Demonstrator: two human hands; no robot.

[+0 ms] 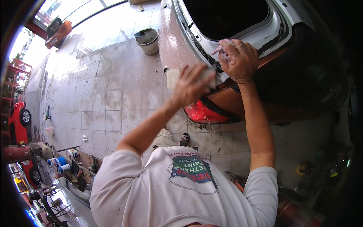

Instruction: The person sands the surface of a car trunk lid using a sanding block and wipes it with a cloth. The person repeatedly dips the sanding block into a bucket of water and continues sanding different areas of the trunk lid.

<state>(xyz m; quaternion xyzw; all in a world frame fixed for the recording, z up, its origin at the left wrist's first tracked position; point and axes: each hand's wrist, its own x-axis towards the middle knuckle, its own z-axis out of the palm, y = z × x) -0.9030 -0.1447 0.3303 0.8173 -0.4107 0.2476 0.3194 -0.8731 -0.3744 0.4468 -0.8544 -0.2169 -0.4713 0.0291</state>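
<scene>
My left hand (193,85) is blurred by motion, its fingers laid across a pale rectangular block (172,78) against the car's rear corner. Its thumb side is close to the dark channel beside the opening. Higher on the right, my right hand (242,62) is closed round a crumpled, wet, pinkish wad (225,51), perhaps a rag or sponge. That hand rests near the lower edge of the rear opening (227,17). Wet drops cover the pale pinkish car panel (170,41). Below my left hand is the red tail light (204,112), spotted with drops.
A grey bucket (146,41) stands on the tiled floor (102,90) left of the car. Paint cans (58,162) and tools crowd the lower left. A red car (20,117) is farther left, and an orange machine (58,34) stands at the upper left.
</scene>
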